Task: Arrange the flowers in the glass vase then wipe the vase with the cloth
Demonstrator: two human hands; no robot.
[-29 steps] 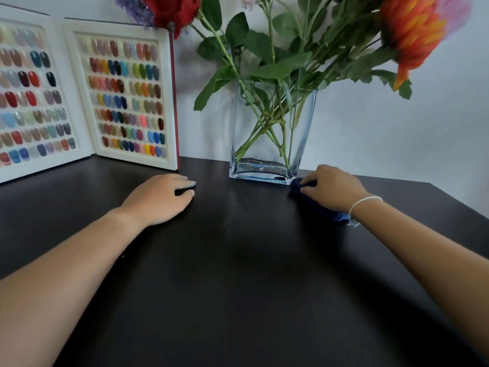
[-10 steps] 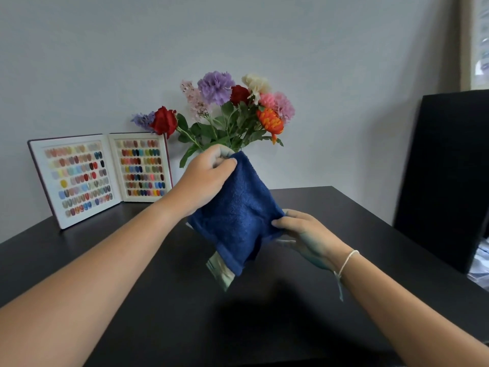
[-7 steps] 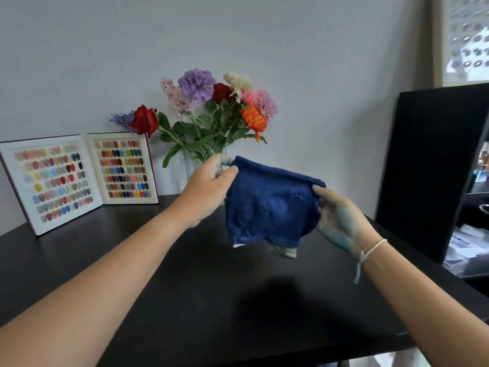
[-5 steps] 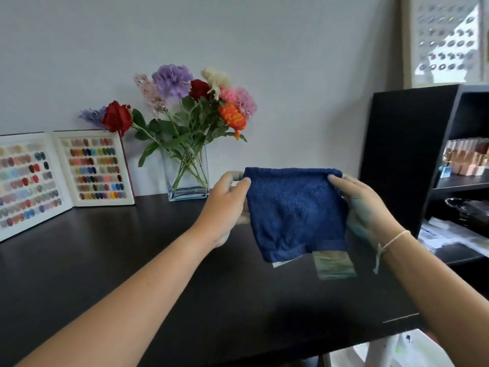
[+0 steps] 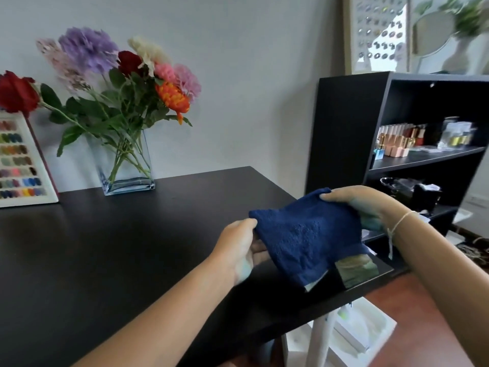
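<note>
A dark blue cloth hangs spread between both hands above the right end of the black table. My left hand pinches its left corner and my right hand pinches its upper right corner. A label dangles from the cloth's lower edge. The clear rectangular glass vase stands at the back of the table against the wall, well left of the hands. It holds the flowers: red, purple, pink, cream and orange blooms on green stems.
A white board of coloured nail samples leans at the far left. A black shelf unit with small bottles stands right of the table. A round mirror sits on top of it. The table's right edge lies under the cloth.
My hands lifted the cloth off the table beside the vase, spread it out and carried it right and lower. The view swung right, so the vase now sits far left.
</note>
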